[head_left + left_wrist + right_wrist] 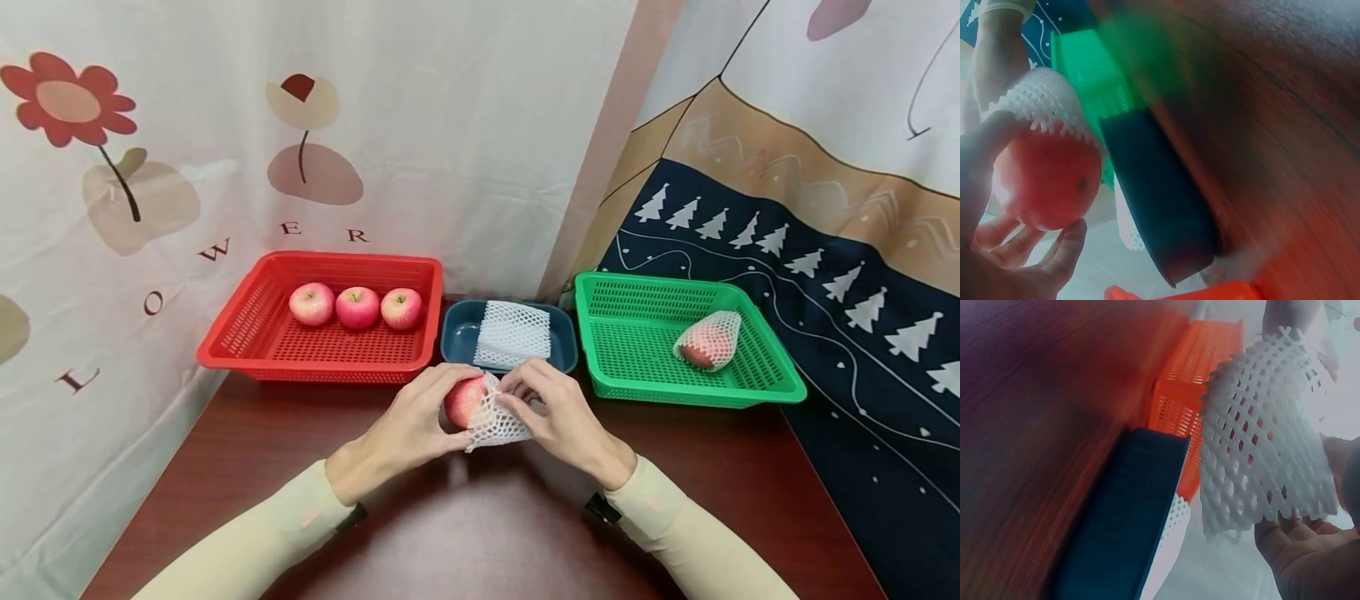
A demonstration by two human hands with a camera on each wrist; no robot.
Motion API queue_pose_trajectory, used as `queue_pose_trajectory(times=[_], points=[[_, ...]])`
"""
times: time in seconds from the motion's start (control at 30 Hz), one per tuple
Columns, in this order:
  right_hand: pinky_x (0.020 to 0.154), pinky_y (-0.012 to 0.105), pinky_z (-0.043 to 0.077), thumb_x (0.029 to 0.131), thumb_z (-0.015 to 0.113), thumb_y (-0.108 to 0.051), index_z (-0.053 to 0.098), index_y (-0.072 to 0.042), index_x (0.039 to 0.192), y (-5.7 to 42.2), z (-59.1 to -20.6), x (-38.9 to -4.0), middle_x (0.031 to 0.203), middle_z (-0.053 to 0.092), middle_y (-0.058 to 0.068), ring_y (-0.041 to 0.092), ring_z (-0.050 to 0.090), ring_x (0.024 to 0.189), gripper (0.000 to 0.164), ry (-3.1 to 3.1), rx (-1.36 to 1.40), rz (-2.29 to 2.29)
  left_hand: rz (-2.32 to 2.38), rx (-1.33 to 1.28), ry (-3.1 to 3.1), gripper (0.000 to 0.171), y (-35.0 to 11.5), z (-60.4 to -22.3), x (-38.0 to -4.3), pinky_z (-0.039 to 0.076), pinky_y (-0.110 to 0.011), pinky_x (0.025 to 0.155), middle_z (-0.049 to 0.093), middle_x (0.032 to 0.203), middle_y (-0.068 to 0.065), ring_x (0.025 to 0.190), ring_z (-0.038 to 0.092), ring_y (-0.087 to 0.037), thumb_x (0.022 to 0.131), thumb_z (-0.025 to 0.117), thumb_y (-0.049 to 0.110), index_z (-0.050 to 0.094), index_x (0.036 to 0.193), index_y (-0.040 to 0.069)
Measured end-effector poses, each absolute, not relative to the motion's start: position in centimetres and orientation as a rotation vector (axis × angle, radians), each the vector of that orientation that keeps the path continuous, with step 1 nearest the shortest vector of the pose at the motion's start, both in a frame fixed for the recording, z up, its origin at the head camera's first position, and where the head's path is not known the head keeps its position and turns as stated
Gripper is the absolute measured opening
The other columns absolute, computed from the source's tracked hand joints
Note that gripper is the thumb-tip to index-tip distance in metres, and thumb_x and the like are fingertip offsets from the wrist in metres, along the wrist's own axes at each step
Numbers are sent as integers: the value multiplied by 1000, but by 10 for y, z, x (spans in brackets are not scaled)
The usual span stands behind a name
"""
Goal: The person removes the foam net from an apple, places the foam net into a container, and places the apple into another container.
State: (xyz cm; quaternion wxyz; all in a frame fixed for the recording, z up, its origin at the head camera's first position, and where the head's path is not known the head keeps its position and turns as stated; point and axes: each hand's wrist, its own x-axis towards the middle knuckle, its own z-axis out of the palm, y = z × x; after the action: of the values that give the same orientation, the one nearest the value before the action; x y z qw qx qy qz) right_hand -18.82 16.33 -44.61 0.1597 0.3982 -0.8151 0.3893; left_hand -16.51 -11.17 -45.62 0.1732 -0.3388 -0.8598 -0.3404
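Over the table's middle, my left hand (408,425) grips a red apple (461,403) with thumb and fingers around its side. A white foam net sleeve (498,423) covers the apple's right part. My right hand (564,421) pinches the sleeve at its right side. In the left wrist view, the apple's bare end (1050,181) faces the camera and the net's toothed edge (1054,115) crosses its upper part. The right wrist view shows the loose end of the net (1260,444) hanging past the apple, whose red shows through the mesh, with right fingers (1294,531) at its edge.
A red basket (315,367) with three apples (357,307) stands at the back left. Flat foam nets (513,333) lie in a dark blue tray (564,337) behind the hands. To the right, a green basket (622,333) holds a netted apple (708,341). A curtain (480,167) hangs behind.
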Motion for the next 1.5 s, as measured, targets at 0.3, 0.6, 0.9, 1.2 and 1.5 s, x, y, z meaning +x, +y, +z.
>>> queue_pose_trajectory(times=[0.3,0.6,0.9,1.2,1.5], points=[[83,31,69,109,82,-8,72,-12,121,167,-441,-187,110,79,2,11,76,96,16,-2391,1005,1094,-1017,-852,-2455,81,-117,-454,-164,69,-46,109,76,143,-6,130,74,-23,81,108,22,69,150,9],[86,44,70,112,78,-10,70,-10,130,170,-435,-190,116,82,6,18,75,101,20,-2486,876,970,-1042,-776,-2430,86,-122,-451,-160,71,-44,105,74,145,-7,128,74,-21,81,108,28,67,154,8],[81,38,60,114,75,-11,80,-3,130,174,-417,-197,112,75,11,21,65,95,19,-2589,790,806,-1039,-708,-2411,86,-131,-446,-161,71,-47,107,73,145,-6,129,73,-21,82,108,29,67,155,11],[69,31,53,116,73,-13,75,-6,125,178,-397,-211,102,82,10,14,61,74,12,-2640,793,779,-1023,-688,-2390,78,-138,-447,-162,70,-45,106,72,142,-5,126,72,-19,82,105,29,69,149,10],[68,35,51,117,69,-10,66,-7,139,176,-375,-229,102,84,15,23,65,72,23,-2640,643,853,-998,-670,-2440,76,-146,-442,-164,69,-46,106,75,138,-4,123,73,-19,83,103,29,67,146,9]])
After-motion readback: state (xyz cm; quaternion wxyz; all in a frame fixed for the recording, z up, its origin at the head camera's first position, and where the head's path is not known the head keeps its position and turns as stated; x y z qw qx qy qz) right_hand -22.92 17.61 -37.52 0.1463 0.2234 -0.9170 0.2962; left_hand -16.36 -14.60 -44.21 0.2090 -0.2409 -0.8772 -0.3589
